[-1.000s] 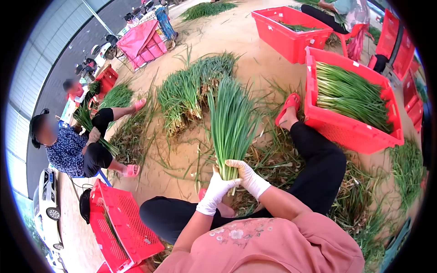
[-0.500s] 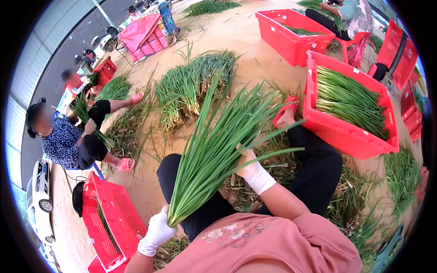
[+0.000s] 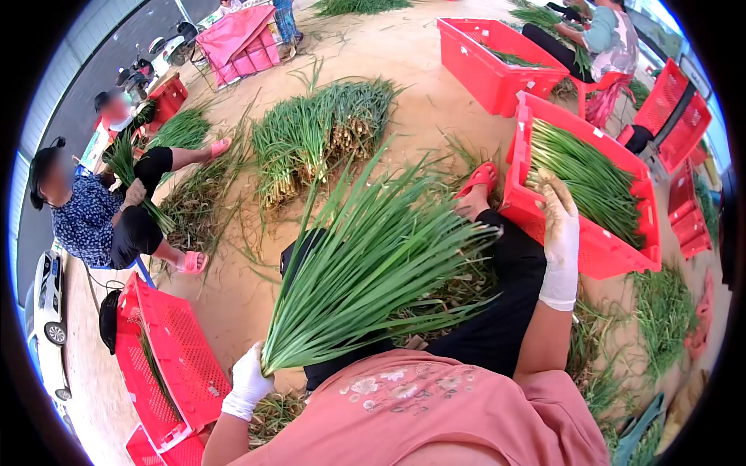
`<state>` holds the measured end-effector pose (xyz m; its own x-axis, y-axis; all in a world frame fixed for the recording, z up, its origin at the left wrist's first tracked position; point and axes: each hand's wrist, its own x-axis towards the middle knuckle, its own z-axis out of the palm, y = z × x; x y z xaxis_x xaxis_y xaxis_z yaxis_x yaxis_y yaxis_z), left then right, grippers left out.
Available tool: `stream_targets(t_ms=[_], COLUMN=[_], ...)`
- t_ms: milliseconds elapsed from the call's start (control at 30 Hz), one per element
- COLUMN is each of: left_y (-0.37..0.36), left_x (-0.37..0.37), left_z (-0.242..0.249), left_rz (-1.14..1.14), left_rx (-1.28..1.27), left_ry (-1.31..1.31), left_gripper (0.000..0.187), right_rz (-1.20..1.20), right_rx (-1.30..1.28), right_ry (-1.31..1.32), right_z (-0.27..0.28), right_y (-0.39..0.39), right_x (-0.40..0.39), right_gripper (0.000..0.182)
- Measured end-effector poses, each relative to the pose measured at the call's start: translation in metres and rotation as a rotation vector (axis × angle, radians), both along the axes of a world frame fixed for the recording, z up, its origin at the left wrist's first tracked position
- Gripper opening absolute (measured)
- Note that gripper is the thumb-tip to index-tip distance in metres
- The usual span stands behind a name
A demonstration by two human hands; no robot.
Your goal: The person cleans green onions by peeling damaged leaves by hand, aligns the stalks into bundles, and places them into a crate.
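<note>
The left hand [image 3: 250, 380], in a white glove, is clamped around the root end of a bundle of green onions [image 3: 365, 264] at the near left, low beside the person's pink top. The bundle fans up and to the right from that grip, its leaf tips spreading above the black trouser legs [image 3: 505, 311] and ending near the red sandal [image 3: 478, 177]

The right hand [image 3: 559, 233], also gloved and soiled at the fingertips, is raised with its fingers extended and apart, holding nothing. It sits at the near rim of the red crate [image 3: 590, 248] on the right, over the rim wall, well apart from the bundle. This crate holds a layer of trimmed green onions [image 3: 587, 175] laid lengthwise

Ground condition: sandy floor [image 3: 435, 109] littered with loose leaves and trimmings around the legs. A large pile of untrimmed onions [image 3: 322, 128] with roots attached lies on the floor at the far centre. A second red crate [image 3: 493, 58] stands at the far right, nearly unfilled. Another red crate [image 3: 159, 349] lies at the near left, just beside the left hand

A seated person in a patterned blue top [image 3: 85, 217] at the left holds a separate bunch. Another person [image 3: 610, 31] sits at the far right beside further red crates
</note>
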<state>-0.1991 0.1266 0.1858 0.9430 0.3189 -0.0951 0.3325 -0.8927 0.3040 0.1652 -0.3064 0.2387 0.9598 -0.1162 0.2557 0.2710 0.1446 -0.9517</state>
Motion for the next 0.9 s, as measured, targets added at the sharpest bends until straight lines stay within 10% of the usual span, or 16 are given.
stream_targets(t_ms=[667, 867, 900], left_y=[0.006, 0.01, 0.011], left_x=[-0.007, 0.0, 0.002], left_z=[0.007, 0.013, 0.014], left_rz=[-0.047, -0.06, -0.064], left_rx=[0.08, 0.07, 0.09], left_ry=[0.013, 0.035, 0.056], left_gripper=[0.057, 0.054, 0.052], right_rz=[0.876, 0.78, 0.415], right_rx=[-0.026, -0.258, -0.635], right_ry=[0.636, 0.329, -0.078], right_z=[-0.045, -0.063, -0.066], right_y=[0.186, 0.191, 0.188], right_x=[0.018, 0.013, 0.014], right_gripper=[0.023, 0.019, 0.021])
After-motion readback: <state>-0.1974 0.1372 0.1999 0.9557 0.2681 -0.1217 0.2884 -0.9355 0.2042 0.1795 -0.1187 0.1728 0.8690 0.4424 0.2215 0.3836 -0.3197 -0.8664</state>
